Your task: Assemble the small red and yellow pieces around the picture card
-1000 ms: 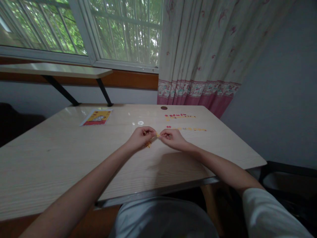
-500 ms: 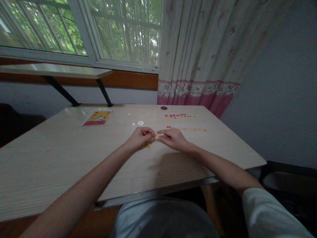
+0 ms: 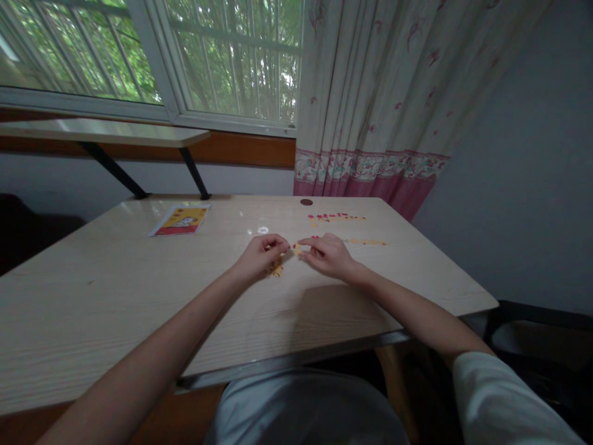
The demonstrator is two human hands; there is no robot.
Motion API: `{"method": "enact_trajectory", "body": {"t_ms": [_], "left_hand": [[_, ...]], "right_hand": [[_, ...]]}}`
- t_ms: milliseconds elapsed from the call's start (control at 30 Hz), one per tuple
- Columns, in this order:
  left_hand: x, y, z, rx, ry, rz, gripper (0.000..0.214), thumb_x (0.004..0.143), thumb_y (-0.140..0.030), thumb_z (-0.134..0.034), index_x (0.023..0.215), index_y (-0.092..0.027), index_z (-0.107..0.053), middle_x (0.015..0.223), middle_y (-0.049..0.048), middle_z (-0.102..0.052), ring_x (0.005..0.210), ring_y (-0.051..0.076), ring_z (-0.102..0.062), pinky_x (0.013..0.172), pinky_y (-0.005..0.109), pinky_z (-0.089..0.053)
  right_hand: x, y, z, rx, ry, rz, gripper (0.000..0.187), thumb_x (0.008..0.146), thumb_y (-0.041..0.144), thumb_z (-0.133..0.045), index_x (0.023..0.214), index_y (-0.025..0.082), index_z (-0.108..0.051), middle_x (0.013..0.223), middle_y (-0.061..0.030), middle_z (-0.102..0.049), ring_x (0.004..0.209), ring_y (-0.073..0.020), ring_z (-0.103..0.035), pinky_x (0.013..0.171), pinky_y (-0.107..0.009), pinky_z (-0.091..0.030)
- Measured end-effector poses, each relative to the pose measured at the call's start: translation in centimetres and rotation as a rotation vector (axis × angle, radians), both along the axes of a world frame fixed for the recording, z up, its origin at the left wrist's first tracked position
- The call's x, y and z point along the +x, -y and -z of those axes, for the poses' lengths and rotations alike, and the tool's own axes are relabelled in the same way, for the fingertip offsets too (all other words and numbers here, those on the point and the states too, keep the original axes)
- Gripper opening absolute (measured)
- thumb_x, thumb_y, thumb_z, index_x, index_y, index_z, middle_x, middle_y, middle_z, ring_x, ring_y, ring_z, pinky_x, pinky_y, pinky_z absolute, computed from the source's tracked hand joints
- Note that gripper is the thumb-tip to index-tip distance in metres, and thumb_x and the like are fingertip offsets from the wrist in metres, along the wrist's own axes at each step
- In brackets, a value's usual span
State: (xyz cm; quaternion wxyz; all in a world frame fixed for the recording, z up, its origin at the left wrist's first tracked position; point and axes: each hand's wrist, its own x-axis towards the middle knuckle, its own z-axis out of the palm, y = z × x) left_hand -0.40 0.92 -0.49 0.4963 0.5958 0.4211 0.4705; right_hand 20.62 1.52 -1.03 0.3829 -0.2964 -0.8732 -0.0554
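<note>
1. Looking down on a pale wood-grain desk (image 3: 115, 296), and both bare forearms come in from the near edge to meet around its middle.
2. Right hand (image 3: 330, 255) has thumb and forefinger nipped on a small yellow piece (image 3: 296, 248), held just above the desktop between the two hands.
3. Left hand (image 3: 259, 254) is curled, fingertips drawn in toward the thumb and close beside that piece; whether it grips anything is too small to tell.
4. Just below the left hand, a little cluster of orange-yellow pieces (image 3: 277, 270) lies on the wood.
5. Beyond the right hand, two short rows of tiny pieces: a far row of red and yellow pieces (image 3: 336, 217), and a nearer row of yellow pieces (image 3: 364, 241) running off to the right.
6. Over on the left far side sits a yellow-and-red card (image 3: 180, 219), flat and well apart from the hands.
7. A small white ring (image 3: 262, 230) lies near the desk's middle, and a round cable hole (image 3: 306, 202) sits at the far edge.
8. Behind the desk, a barred window (image 3: 222, 55) shows green trees, with a narrow shelf (image 3: 102, 131) on dark brackets beneath it.
9. A flowered curtain (image 3: 370, 99) with a pink hem hangs at right, against a plain grey wall (image 3: 523, 185).
</note>
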Motion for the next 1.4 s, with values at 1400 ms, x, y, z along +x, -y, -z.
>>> {"method": "enact_trajectory", "body": {"t_ms": [1400], "left_hand": [[-3.0,-1.1,-0.2,0.413,-0.681,0.114,0.007,0.068,-0.023,-0.064,0.068,-0.02,-0.07,0.068,0.0042,-0.063,0.066,0.017,-0.054,0.061,0.027,-0.04]], "right_hand": [[5.2,-10.8,0.7,-0.511,0.207,0.527,0.026,0.082,0.031,-0.058,0.101,0.019,-0.071,0.098,-0.0089,-0.071,0.086,-0.019,-0.064,0.076,-0.028,-0.045]]}}
